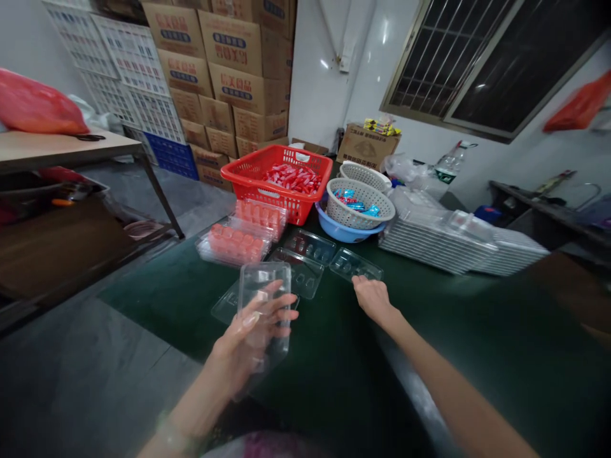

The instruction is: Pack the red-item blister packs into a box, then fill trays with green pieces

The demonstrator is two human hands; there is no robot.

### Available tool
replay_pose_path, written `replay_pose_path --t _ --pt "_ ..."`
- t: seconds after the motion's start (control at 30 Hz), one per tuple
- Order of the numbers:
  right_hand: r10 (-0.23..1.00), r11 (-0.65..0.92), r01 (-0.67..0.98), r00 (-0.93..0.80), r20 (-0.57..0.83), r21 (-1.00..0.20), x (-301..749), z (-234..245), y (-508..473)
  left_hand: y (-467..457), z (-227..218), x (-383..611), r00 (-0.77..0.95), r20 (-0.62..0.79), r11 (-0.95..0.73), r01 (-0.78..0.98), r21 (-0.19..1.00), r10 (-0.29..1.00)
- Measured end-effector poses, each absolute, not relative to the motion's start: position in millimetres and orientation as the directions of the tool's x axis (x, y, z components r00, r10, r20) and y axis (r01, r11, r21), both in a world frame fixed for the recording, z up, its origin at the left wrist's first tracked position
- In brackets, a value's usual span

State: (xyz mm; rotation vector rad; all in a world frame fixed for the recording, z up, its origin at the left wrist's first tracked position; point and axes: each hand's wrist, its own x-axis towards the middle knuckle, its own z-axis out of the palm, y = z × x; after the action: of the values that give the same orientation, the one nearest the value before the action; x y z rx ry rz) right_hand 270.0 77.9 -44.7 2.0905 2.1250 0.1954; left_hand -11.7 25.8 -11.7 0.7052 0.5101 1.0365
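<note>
My left hand [251, 340] holds a clear plastic tray [265, 286] upright above the dark green table [468, 343], fingers wrapped round its front. My right hand [372, 298] reaches forward over the table, knuckles up, fingertips touching the near edge of an empty clear tray [356, 264]. Two more empty clear trays [305, 257] lie between the hands. Behind them sit filled trays of red pieces [241, 242].
A red basket [279, 172] of red-wrapped sweets stands at the back. A white colander [360, 203] with blue-wrapped sweets sits in a blue bowl [341, 232]. A stack of clear trays [443, 242] lies at right. Cardboard boxes [229, 70] line the wall.
</note>
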Motion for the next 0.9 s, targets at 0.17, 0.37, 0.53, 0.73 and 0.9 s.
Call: replay_pose_path --t 0.17,0.37,0.53,0.73,0.9 --pt "0.994 -0.057 0.994 0.048 0.094 0.097 265.2 -23.8 69.8 29.0 -20.7 5.8 0.478 -0.085 0.405 -0.622 0.670 0.874" --pt "0.992 -0.025 0.352 -0.107 -0.066 -0.936 186.1 14.2 0.9 23.1 -24.4 42.6 0.450 -0.201 0.457 -0.586 0.669 0.870" --pt "0.960 -0.181 0.092 -0.198 -0.196 -0.979 160.5 20.7 -9.8 13.1 -25.6 59.3 0.501 -0.197 0.499 -0.590 0.635 0.843" --pt "0.930 -0.214 0.041 -0.297 -0.217 -0.976 167.8 12.7 -4.0 10.3 -23.4 55.6 0.528 -0.224 0.558 -0.638 0.531 0.819" --pt "0.928 -0.218 0.059 -0.297 -0.225 -0.974 163.7 13.3 -4.1 11.1 -20.1 54.7 0.532 -0.235 0.569 -0.644 0.511 0.813"
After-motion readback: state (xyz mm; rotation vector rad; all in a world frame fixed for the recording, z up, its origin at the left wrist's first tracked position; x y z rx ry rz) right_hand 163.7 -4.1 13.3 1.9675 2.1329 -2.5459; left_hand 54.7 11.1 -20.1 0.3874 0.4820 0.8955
